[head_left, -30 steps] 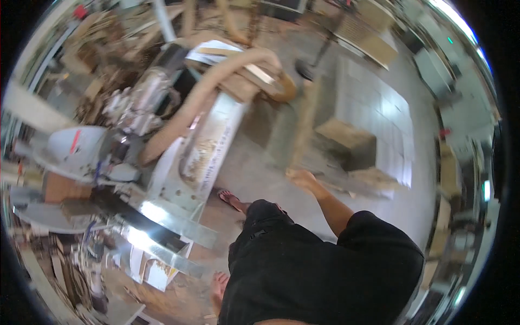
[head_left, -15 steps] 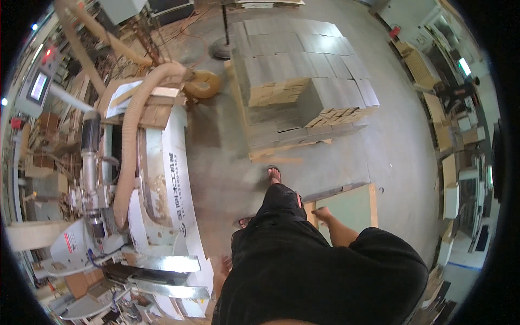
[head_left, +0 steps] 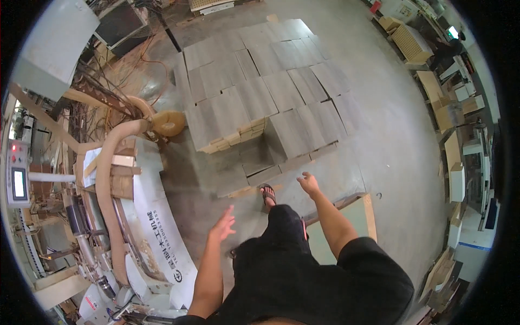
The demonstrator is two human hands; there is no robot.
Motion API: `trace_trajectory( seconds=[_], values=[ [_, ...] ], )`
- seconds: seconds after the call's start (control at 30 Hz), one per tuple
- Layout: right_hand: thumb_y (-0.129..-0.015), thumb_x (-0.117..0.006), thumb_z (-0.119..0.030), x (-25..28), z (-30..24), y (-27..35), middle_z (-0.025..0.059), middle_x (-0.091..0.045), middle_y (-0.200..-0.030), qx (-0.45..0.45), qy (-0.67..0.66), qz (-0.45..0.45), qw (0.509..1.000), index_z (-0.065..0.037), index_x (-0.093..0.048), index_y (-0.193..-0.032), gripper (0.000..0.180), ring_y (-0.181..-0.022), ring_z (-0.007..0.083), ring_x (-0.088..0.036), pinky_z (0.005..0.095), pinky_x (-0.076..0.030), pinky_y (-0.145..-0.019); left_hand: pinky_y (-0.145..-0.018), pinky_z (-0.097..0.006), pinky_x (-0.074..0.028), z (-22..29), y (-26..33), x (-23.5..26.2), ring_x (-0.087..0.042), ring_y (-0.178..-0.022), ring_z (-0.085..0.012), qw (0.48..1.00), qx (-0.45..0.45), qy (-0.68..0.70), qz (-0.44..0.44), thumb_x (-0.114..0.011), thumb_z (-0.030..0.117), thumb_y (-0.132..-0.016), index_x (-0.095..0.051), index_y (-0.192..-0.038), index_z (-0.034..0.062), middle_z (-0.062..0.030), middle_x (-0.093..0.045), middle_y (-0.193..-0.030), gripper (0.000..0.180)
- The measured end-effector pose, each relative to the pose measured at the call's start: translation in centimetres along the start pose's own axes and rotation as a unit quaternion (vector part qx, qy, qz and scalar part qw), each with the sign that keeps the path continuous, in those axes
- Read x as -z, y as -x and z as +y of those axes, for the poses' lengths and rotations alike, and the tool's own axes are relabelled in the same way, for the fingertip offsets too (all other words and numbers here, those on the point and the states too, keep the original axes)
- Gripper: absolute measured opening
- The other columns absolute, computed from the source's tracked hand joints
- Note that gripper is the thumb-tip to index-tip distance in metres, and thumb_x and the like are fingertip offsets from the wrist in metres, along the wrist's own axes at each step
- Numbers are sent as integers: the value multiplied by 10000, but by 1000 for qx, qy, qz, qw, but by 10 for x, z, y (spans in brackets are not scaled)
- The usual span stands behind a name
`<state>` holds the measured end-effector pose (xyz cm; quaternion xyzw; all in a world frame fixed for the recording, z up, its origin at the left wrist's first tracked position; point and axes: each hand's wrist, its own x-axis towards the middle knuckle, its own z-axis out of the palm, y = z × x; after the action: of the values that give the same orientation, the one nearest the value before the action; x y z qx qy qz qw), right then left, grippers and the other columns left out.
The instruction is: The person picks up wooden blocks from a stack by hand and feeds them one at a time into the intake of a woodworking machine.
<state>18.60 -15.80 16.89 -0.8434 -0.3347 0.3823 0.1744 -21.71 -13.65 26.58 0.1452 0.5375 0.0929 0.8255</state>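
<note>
Above the stacked grey boards (head_left: 260, 103), right hand (head_left: 309, 183) and left hand (head_left: 223, 226) are being held released, empty; board undersides are being hidden.

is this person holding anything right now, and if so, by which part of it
Nothing is held. The left hand and right hand are both open and empty in the air, reaching toward the stacks of grey boards on the floor.

Tan flexible dust hose (head_left: 108, 162) curling over the grey woodworking machine (head_left: 157, 227), small control screen (head_left: 19, 183) glowing far left, pale cardboard boxes (head_left: 452, 116) lining the right wall
</note>
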Motion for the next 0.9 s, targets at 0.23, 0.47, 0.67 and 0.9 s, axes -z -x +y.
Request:
trace_trajectory(
  seconds=[0.23,0.47,0.67,0.9],
  values=[
    [-895,-471,-456,-32,-23,-74,137,-388,-1383,-303,-542,-5,784,-124,-337,-1385,606,-1232,312,-429,553,-394,-934,-1090,-567,-127,108,-167,-143,-32,-1408,-344,987,-19,-154,35,-636,721,-650,114,-1449,55,-197,14,-1523,1283],
    [-824,-269,-726,-19,-146,-70,19,-491,-1231,-271,-767,2,581,-193,-450,-1280,724,-1109,237,-440,430,-368,-872,-1095,-484,-180,145,-272,-161,-157,-1373,-269,993,-73,-88,5,-683,705,-618,-120,-1467,130,-92,-189,-1491,1171],
    [-830,-355,-624,-54,-139,-66,8,-469,-1290,-222,-850,-30,477,-203,-458,-1282,626,-1201,235,-410,471,-311,-999,-1104,-441,-177,163,-268,-177,-165,-1375,-268,990,-114,-70,-42,-706,681,-601,-158,-1468,140,-99,-202,-1492,1160],
    [-879,-334,-556,-63,-85,-46,5,-431,-1350,-276,-774,-106,561,-197,-386,-1334,582,-1250,241,-379,481,-251,-1038,-1099,-405,-212,175,-268,-162,-220,-1356,-284,978,-167,-99,-76,-741,509,-640,-111,-1463,73,-150,-227,-1473,1124]
  ],
)
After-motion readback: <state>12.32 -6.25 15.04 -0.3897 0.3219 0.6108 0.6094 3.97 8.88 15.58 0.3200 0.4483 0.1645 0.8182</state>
